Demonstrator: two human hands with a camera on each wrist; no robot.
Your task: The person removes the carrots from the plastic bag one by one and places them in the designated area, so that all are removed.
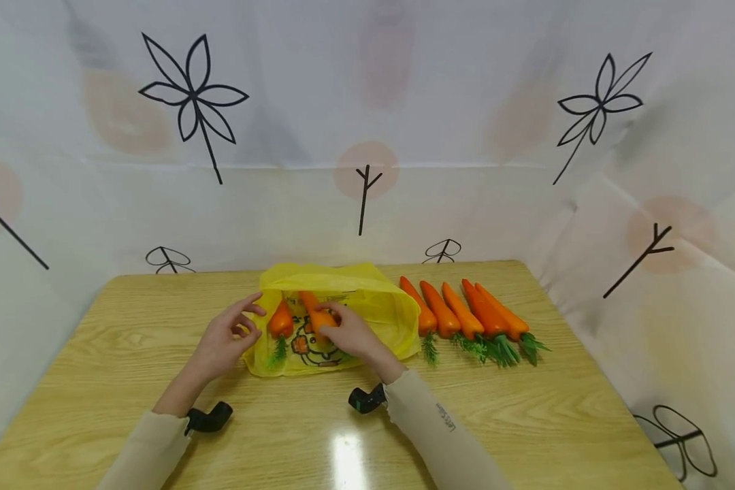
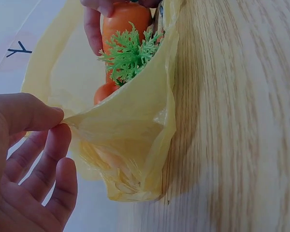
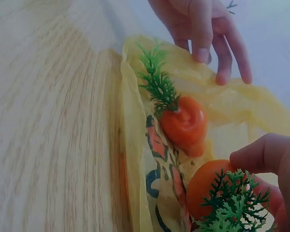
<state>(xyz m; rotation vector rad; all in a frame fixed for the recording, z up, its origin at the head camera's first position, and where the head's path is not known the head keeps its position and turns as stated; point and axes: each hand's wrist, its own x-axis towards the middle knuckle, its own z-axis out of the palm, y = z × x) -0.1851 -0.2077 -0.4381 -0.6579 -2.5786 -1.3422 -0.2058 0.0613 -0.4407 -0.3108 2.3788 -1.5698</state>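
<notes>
A yellow plastic bag with a printed cartoon lies on the table, its mouth spread towards me. My left hand pinches the bag's left edge between thumb and index finger, the other fingers loosely bent. Inside the bag, my right hand holds a carrot by its thick end, tip pointing away; its green leaves show in the right wrist view. Left of it in the bag lies another carrot, its leafy top towards the opening.
Several carrots with green tops lie in a row right of the bag, the nearest right beside its edge. The wooden table meets a patterned white cloth behind and at the sides. Black wrist cameras sit at both cuffs.
</notes>
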